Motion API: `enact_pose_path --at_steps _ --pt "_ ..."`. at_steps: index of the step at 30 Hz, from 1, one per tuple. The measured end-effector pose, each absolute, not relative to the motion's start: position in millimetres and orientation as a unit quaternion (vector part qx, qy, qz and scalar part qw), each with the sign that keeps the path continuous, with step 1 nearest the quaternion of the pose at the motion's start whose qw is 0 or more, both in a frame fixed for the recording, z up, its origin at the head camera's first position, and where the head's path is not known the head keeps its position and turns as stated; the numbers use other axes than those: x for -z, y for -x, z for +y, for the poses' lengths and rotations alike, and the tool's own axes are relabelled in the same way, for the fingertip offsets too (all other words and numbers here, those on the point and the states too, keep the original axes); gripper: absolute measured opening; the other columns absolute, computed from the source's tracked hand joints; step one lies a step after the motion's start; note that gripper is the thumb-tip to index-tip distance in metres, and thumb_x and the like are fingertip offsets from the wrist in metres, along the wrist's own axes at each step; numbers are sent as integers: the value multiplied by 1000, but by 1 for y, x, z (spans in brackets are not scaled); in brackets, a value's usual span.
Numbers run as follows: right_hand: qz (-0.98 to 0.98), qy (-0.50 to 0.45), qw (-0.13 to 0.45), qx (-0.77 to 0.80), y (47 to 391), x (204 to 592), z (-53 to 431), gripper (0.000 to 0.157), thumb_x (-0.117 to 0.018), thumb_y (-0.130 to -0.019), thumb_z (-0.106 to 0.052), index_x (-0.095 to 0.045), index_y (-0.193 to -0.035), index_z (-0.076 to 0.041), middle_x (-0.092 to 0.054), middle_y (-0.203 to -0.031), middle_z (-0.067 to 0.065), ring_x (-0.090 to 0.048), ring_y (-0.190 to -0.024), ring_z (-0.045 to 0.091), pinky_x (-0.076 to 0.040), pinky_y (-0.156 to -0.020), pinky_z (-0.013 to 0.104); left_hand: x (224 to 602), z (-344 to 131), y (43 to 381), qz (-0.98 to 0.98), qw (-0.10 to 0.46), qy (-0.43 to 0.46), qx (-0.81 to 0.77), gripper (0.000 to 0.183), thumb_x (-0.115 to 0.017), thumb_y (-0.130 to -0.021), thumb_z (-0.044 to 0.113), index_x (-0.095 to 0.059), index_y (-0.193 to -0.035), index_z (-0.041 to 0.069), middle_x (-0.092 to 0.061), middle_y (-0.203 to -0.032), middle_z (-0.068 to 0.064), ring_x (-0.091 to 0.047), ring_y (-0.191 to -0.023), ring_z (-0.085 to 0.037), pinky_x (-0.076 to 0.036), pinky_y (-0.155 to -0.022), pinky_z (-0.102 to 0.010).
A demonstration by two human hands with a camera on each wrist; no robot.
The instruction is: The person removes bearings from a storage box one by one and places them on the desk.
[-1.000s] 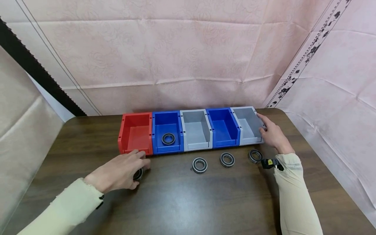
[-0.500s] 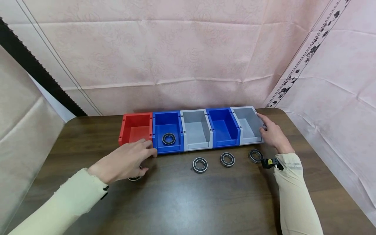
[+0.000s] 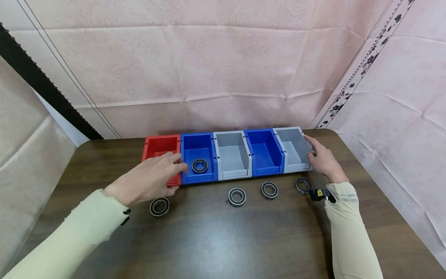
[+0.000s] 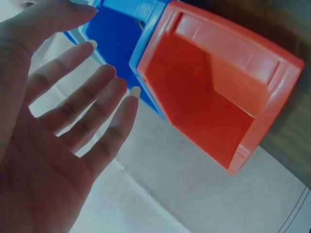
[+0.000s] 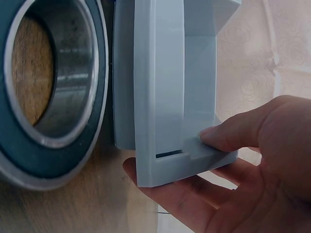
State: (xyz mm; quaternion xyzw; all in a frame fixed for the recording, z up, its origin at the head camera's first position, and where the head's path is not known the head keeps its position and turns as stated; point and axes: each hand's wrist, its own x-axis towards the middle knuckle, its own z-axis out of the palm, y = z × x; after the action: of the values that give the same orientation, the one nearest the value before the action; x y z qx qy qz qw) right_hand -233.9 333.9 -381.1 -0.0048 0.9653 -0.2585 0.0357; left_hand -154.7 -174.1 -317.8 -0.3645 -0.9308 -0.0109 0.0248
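Note:
My left hand (image 3: 148, 179) hovers over the front of the red bin (image 3: 162, 136), its fingers spread and holding nothing. In the left wrist view the palm faces the camera, with the fingers beside the red bin's wall. A ball bearing (image 3: 159, 214) lies on the table just below that hand. Another bearing (image 3: 199, 171) sits inside the left blue bin (image 3: 196, 179). My right hand (image 3: 325, 162) grips the side wall of the rightmost grey bin (image 5: 170, 92), thumb inside and fingers outside. Close by that bin's front lies a bearing (image 5: 53, 172).
A middle grey bin (image 3: 232, 173) and a second blue bin (image 3: 267, 170) complete the joined row. Two more bearings, one left (image 3: 237, 204) and one right (image 3: 269, 197), lie in front on the brown table (image 3: 216, 244). Pale cloth (image 3: 223, 62) hangs behind.
My left hand has come away from the leftmost bearing and moved forward over the red bin, uncovering the bearing, which now sits slightly nearer. The right hand has stayed at the grey bin.

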Motion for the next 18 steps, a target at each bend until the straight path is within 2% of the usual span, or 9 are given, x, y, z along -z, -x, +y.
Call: enact_pose_path --at_steps 5,12,18 --pt "965 9 32 258 234 380 334 66 -41 -103 -6 -16 -164 -14 -30 -159 36 -47 -130 53 -46 -94 62 313 -173 162 -934 20 357 19 60 -92 -73 26 -68 -126 15 -64 -130 -14 -63 -117 -31 -62 -88 -46" --pt "965 1 46 258 234 379 334 66 -39 -104 -8 -13 -165 -16 -26 -161 35 -48 -120 49 -48 -78 47 313 -168 174 -939 7 340 44 56 -90 -75 23 -68 -127 14 -63 -125 -11 -58 -118 -27 -63 -83 -44" --pt "964 -2 51 260 234 380 334 66 -39 -105 -9 -13 -165 -16 -25 -161 35 -47 -121 49 -48 -79 46 317 -159 183 -939 -1 340 51 55 -86 -79 21 -68 -130 15 -62 -125 -9 -54 -120 -26 -62 -86 -42"
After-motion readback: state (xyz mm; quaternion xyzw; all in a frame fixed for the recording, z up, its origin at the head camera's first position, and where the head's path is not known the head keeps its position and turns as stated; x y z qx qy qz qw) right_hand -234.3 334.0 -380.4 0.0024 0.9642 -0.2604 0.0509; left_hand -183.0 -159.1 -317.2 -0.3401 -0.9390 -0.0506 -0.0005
